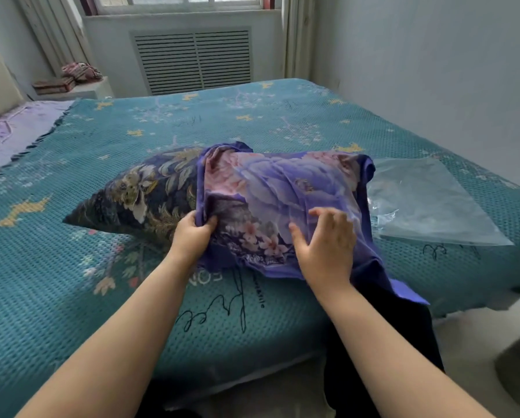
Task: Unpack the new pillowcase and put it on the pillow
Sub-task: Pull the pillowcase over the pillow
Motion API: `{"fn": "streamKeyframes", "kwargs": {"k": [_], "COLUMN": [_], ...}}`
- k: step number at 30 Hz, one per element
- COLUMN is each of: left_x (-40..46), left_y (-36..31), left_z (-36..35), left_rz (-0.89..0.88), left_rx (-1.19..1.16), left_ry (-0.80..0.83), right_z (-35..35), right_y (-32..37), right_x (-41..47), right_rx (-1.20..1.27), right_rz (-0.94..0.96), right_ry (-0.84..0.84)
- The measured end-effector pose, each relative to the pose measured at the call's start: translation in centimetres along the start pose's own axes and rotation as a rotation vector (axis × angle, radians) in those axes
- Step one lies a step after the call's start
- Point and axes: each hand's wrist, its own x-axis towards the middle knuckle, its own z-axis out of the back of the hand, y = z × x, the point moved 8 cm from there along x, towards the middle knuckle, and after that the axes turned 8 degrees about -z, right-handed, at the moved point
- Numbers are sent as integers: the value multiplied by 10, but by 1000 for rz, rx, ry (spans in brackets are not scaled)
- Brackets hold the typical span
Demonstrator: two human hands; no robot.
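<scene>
A pillow (138, 194) with a dark floral cover lies on the bed, its left half bare. A purple and pink floral pillowcase (283, 188) is drawn over its right half, bunched and wrinkled. My left hand (192, 233) grips the pillowcase's open edge at the near side of the pillow, fingers curled into the fabric. My right hand (325, 242) rests on top of the pillowcase with its fingers spread and slightly bent. A loose flap of the purple fabric hangs over the bed's near edge.
The clear plastic wrapper (427, 200) lies flat on the teal bedspread (72, 267) to the right of the pillow. A bedside table (81, 90) with folded cloth stands far left by the headboard. The wall runs close along the bed's right side.
</scene>
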Motion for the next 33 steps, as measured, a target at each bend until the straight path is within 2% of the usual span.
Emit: {"fn": "streamKeyframes", "kwargs": {"k": [5, 9, 11, 13, 18, 20, 22, 24, 28, 31, 33], "left_x": [-24, -53, -64, -64, -55, -53, -51, -46, -39, -44, -50], "left_y": [-33, -49, -52, -44, -40, -40, -41, -40, -38, -38, -37], "left_z": [-17, -46, -61, -72, -75, -81, -86, -86, -84, -95, -97], "left_rz": [-189, -413, -502, -488, -414, -324, -249, -198, -202, -188, -250], "left_rx": [409, 637, 700, 749, 716, 676, 590, 481, 420, 390, 412], "left_ry": [-31, -53, -2, 111, 258, 345, 413, 448, 363, 295, 210], "right_z": [-14, -17, -12, -6, 4, -5, -25, -42, -44, -43, -41], "right_y": [-41, -47, -40, -34, -21, 3, 28, 42, 35, 21, 4], "right_x": [-17, -10, -6, -7, -14, -21, -32, -39, -33, -26, -21], "right_rx": [-178, -132, -100, -119, -142, 106, 362, 467, 483, 409, 387], "right_rz": [-190, -243, -231, -205, -201, -226, -274, -278, -237, -206, -208], "right_ry": [248, 332, 321, 328, 334, 355, 458, 518, 464, 568, 630]}}
